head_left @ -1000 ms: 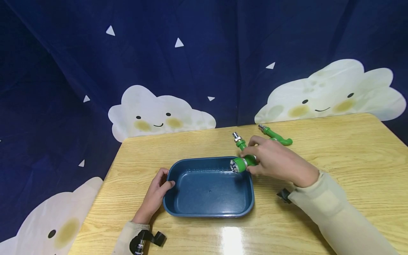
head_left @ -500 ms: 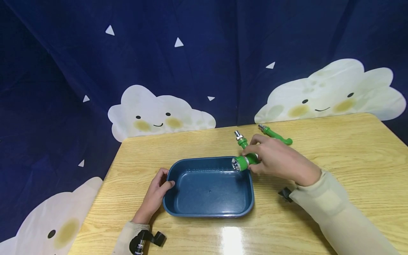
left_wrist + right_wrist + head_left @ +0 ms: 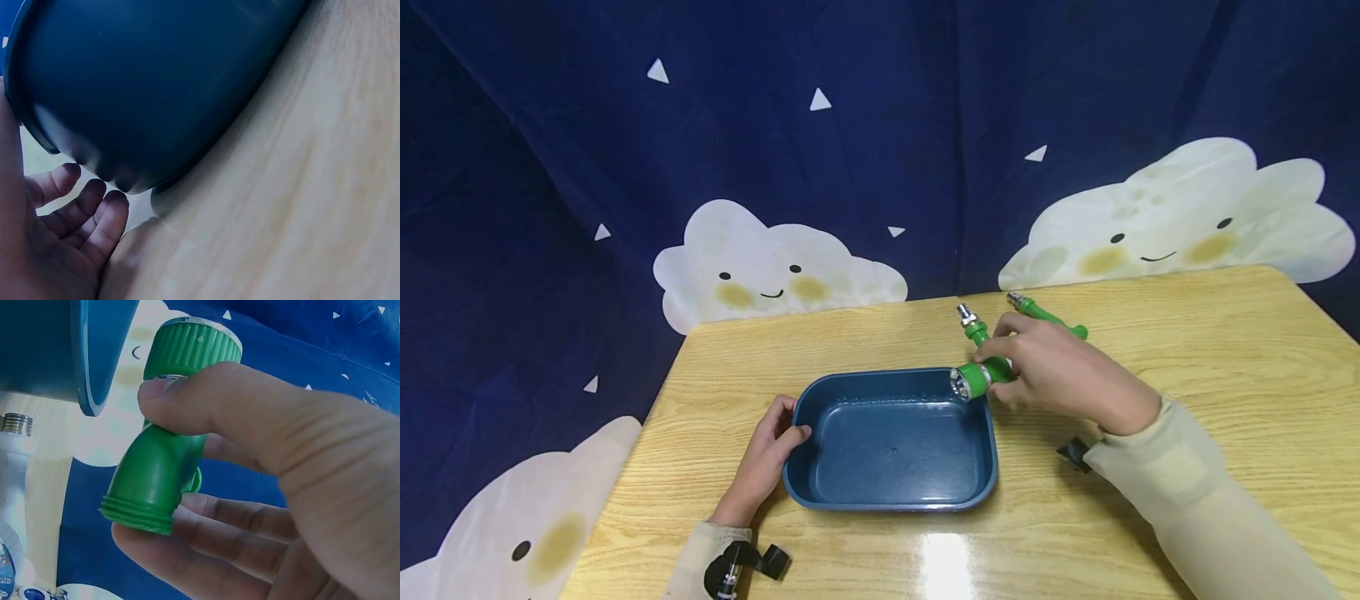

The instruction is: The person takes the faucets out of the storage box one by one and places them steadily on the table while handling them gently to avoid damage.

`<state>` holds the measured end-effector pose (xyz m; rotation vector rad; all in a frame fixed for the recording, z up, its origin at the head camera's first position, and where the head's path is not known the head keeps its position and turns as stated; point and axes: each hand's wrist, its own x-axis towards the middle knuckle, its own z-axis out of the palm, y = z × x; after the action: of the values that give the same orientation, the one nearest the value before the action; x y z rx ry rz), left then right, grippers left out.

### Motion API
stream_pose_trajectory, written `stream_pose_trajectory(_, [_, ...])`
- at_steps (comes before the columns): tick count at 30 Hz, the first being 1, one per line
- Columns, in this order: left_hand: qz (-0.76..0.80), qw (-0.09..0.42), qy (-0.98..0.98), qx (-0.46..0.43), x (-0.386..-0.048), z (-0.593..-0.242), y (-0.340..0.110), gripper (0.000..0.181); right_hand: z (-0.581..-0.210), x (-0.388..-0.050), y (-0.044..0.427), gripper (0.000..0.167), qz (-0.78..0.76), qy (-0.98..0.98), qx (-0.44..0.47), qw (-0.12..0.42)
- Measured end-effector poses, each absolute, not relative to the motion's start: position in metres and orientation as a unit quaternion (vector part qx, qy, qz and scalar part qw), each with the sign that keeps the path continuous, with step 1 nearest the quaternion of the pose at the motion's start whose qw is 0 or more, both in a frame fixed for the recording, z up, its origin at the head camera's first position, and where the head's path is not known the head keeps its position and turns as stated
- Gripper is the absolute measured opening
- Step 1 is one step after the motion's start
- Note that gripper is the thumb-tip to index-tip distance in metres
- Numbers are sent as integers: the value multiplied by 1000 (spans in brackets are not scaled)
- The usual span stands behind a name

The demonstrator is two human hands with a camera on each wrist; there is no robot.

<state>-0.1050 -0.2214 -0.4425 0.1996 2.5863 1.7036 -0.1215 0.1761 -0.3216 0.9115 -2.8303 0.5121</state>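
Note:
My right hand (image 3: 1052, 367) grips a green hose spray nozzle (image 3: 973, 380) with a ribbed round head and a silver connector end, above the far right corner of a blue plastic basin (image 3: 891, 506). In the right wrist view my thumb lies across the green nozzle (image 3: 150, 472) just below its ribbed head, with fingers behind it. My left hand (image 3: 770, 450) holds the basin's left side, thumb over the rim. From the left wrist view, its curled fingers (image 3: 103, 228) are at the outer wall of the basin (image 3: 144, 94). The basin's inside shows nothing in it.
A second green piece (image 3: 1033, 309) with a metal tip lies on the wooden table (image 3: 820, 337) behind my right hand, partly hidden. A dark blue curtain (image 3: 865, 167) with clouds hangs at the back. The right wrist view shows a pale tube (image 3: 12, 462) with a threaded end.
My right hand has shifted slightly right and toward the far side with the spray nozzle. It now covers more of the second green piece. The left hand and basin stay put.

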Motion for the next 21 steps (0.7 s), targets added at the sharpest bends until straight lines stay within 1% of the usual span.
stream_pose_trajectory(9, [548, 20, 834, 64, -105, -442, -221, 19, -321, -122, 177, 31, 169, -938, 297, 58])
stream_pose_trajectory(21, [549, 20, 833, 65, -105, -442, -221, 19, -321, -122, 180, 33, 169, -939, 296, 44])
